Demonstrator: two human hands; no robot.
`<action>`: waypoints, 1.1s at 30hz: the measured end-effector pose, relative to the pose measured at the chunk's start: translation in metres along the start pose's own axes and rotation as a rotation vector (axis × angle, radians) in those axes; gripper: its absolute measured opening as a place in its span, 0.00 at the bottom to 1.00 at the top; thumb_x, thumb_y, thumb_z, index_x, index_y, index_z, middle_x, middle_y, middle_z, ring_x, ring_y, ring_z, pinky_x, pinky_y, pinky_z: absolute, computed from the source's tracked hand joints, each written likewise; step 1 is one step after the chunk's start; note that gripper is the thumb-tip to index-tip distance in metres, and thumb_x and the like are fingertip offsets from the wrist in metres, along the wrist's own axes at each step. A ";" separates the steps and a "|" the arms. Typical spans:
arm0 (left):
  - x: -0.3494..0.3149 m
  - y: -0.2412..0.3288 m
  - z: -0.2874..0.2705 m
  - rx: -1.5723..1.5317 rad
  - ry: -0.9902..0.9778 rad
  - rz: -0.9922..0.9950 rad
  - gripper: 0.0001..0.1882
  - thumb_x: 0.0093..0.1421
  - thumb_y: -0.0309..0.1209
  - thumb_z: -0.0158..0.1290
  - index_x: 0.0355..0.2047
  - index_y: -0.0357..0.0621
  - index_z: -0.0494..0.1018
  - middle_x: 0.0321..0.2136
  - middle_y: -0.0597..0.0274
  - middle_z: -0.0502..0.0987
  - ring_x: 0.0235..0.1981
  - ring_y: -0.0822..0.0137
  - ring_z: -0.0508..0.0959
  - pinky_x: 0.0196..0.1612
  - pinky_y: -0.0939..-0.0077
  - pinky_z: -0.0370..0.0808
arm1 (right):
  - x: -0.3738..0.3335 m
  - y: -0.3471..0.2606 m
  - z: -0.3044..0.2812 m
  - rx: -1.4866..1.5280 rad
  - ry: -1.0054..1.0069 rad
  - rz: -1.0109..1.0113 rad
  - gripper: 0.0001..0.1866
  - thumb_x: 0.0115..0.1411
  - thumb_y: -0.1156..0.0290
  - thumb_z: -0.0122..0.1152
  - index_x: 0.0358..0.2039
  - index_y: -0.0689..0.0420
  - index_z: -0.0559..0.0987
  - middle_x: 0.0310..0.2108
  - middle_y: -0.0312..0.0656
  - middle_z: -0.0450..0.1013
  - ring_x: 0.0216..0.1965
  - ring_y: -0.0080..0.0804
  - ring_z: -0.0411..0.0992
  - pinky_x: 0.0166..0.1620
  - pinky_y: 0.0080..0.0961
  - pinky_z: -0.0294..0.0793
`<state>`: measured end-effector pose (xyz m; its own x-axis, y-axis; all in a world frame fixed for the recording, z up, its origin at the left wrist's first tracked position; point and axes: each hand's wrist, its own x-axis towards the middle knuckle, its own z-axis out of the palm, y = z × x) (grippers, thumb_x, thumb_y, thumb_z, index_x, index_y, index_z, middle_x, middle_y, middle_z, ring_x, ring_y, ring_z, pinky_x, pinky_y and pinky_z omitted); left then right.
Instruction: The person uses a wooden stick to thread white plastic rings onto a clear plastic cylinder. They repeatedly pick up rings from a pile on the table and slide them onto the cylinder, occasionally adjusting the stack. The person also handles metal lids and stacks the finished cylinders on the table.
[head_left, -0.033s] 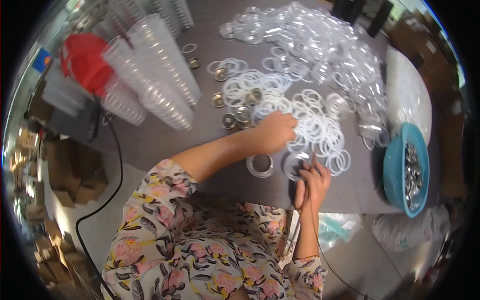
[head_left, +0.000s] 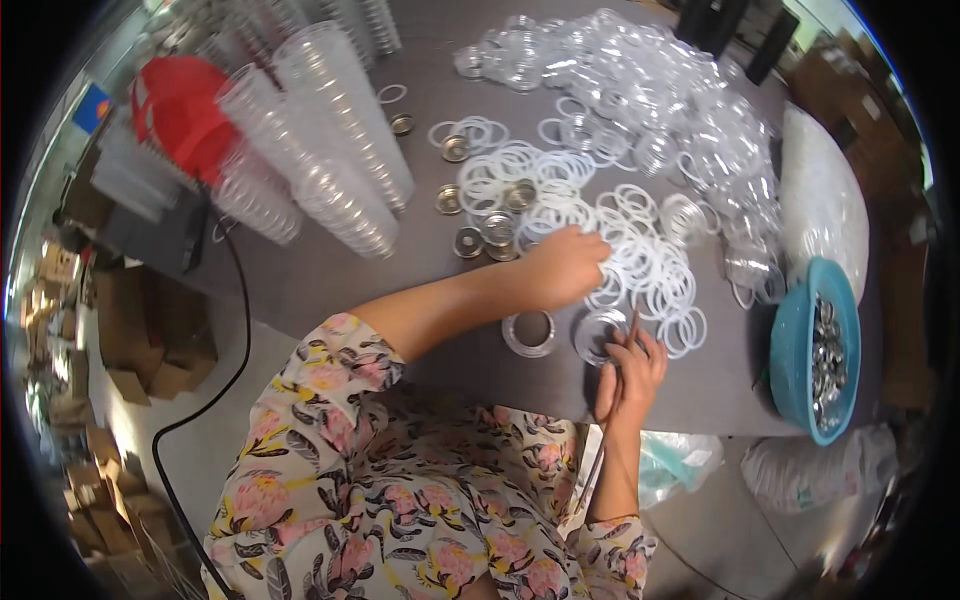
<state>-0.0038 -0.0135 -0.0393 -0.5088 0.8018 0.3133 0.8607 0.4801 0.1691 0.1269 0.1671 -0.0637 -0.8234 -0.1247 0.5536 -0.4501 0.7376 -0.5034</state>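
Note:
My left hand [head_left: 566, 268] rests on the near side of a heap of white rings [head_left: 640, 250], its fingers bent together; what lies under the fingertips is hidden. A slim brownish pen-like tool [head_left: 633, 325] is gripped in my right hand [head_left: 632, 378], its tip pointing away toward the rings. Beside those right fingers, partly covered by them, lies a round clear plastic piece [head_left: 590, 336]. Another clear ring-shaped piece [head_left: 528, 334] lies to its left, below my left wrist. Several small round metal caps [head_left: 468, 242] sit along the heap's left side.
Stacked clear plastic cups [head_left: 340, 120] and a red object [head_left: 180, 115] stand at the left. Clear plastic parts [head_left: 620, 70] are piled at the back. At right are a blue basin [head_left: 790, 350] of metal pieces and a full white bag [head_left: 825, 200]. A black cable [head_left: 246, 330] hangs at left.
The whole view has shifted slightly, so the table's things appear a little farther right. Both hands keep nearly the same places and poses.

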 end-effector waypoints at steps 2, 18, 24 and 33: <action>0.000 0.002 -0.003 0.014 -0.020 0.076 0.04 0.40 0.31 0.54 0.15 0.48 0.70 0.28 0.65 0.68 0.36 0.65 0.69 0.36 0.71 0.63 | 0.000 -0.001 -0.001 0.011 -0.001 0.003 0.08 0.50 0.71 0.52 0.31 0.57 0.75 0.38 0.44 0.73 0.49 0.48 0.64 0.57 0.50 0.49; -0.064 0.040 -0.025 -0.492 0.728 -0.544 0.06 0.45 0.23 0.55 0.24 0.47 0.71 0.26 0.64 0.73 0.28 0.65 0.73 0.31 0.73 0.68 | -0.001 -0.004 0.001 -0.022 0.038 -0.013 0.07 0.50 0.75 0.51 0.30 0.62 0.74 0.36 0.48 0.73 0.44 0.49 0.65 0.51 0.41 0.59; -0.093 0.060 -0.013 -0.083 0.571 -0.239 0.08 0.42 0.25 0.56 0.25 0.50 0.71 0.28 0.70 0.73 0.31 0.68 0.72 0.36 0.71 0.65 | 0.002 -0.004 0.003 0.000 0.095 -0.049 0.08 0.47 0.76 0.54 0.30 0.60 0.75 0.36 0.46 0.73 0.43 0.46 0.67 0.50 0.39 0.61; -0.102 0.058 -0.021 0.034 0.335 -0.033 0.11 0.42 0.25 0.58 0.29 0.49 0.72 0.30 0.71 0.74 0.31 0.67 0.71 0.36 0.71 0.65 | 0.000 0.000 0.003 -0.003 0.090 -0.009 0.08 0.47 0.75 0.57 0.31 0.57 0.75 0.37 0.41 0.72 0.44 0.41 0.66 0.52 0.41 0.59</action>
<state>0.0983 -0.0749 -0.0416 -0.4986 0.6265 0.5991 0.8399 0.5201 0.1552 0.1260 0.1654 -0.0659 -0.7847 -0.0715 0.6157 -0.4563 0.7389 -0.4958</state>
